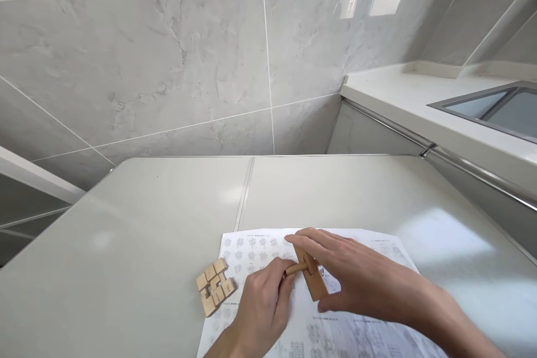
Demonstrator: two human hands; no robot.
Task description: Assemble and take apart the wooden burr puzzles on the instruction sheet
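Between the thumb and fingers of my left hand (265, 297) is a short wooden peg (297, 268). Its far end meets the face of a small flat wooden board (314, 286); how deep it sits there I cannot tell. My right hand (335, 260) grips this board from the right, fingers over its top edge and thumb by its lower end. Both pieces are held above a large printed paper sheet (247, 243) with rows of small diagrams. Left of my left hand lies a cluster of small light wooden blocks (205, 281), partly over the sheet's edge.
Under the sheet is a pale glossy table (146, 246) with a seam running away from me. A grey tiled wall (176, 56) stands behind it. On the right is a white counter (394, 92) with a dark-framed opening (499, 106).
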